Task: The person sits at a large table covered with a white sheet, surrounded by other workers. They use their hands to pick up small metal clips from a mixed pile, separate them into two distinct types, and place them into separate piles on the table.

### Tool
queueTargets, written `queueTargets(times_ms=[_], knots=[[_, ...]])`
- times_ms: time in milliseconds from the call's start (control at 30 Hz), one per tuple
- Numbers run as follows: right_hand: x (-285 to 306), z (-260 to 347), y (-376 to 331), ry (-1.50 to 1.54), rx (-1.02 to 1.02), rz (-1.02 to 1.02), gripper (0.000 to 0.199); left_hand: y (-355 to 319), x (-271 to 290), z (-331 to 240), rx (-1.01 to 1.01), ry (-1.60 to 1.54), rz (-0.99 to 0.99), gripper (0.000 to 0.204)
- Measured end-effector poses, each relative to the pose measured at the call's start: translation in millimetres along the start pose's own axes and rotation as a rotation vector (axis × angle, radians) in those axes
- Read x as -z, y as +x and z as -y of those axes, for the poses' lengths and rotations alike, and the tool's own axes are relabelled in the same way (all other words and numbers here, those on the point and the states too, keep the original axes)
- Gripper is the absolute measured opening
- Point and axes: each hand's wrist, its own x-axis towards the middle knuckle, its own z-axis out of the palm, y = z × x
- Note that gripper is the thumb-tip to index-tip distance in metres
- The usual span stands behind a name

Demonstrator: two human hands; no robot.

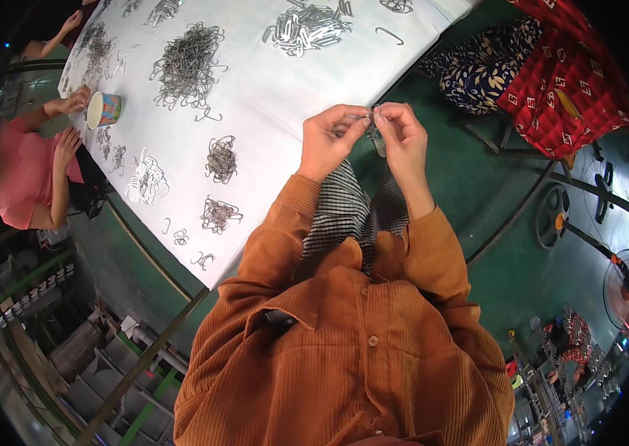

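My left hand [326,141] and my right hand [404,143] meet in front of me, just off the table edge. Both pinch a small grey metal piece [370,117] between thumbs and fingertips; its exact kind is mostly hidden by the fingers. Below it, beside my right fingers, a greyish shape [379,143] shows, too small to make out. To the left on the white-covered table [255,119] lie a small heap of bent wire hooks [221,160] and another such heap [219,214]. A single wire hook [389,35] rests near the far right edge.
Farther back are a large pile of dark wire hooks [188,65] and a pile of shiny metal clips [307,30]. More clips [147,180] lie near a paper cup [104,109]. A person in pink [28,175] works at left; a person in red patterned cloth [563,82] is at right.
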Motion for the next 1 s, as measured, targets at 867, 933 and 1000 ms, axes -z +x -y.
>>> queueTargets(times_ms=[867, 933, 1000], knots=[[9, 26, -11, 0.032, 0.05, 0.01, 0.001, 129, 109, 6, -0.265, 0.85, -0.222, 0.016], [11, 25, -12, 0.039, 0.043, 0.015, 0.001, 131, 115, 4, -0.277, 0.917, -0.172, 0.014], [12, 24, -14, 0.038, 0.032, 0.022, 0.002, 130, 118, 2, -0.277, 0.986, -0.149, 0.013]])
